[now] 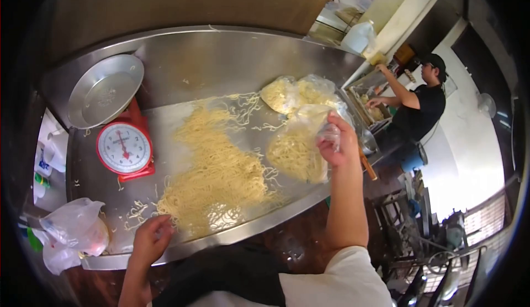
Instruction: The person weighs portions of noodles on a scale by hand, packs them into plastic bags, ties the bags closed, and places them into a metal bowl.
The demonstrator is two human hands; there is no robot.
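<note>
My right hand (343, 144) is closed round the gathered neck of a clear plastic bag of noodles (298, 151) at the right end of the steel table. Two more bagged portions of noodles (301, 93) lie just behind it. A wide heap of loose yellow noodles (221, 169) spreads over the middle of the table. At the heap's near left edge, my left hand (152, 241) hovers with loosely bent fingers apart and nothing in them. Left of the heap stands a red dial scale (125, 148) with a round metal pan (106, 91) on top.
A white plastic bag (77, 230) sits at the table's near left corner. The steel table (182, 252) has a raised rim. An orange-brown handle (367, 166) juts out beside my right forearm. Farther right, a co-worker in black (422, 103) works at a container (370, 100). Machinery stands at lower right.
</note>
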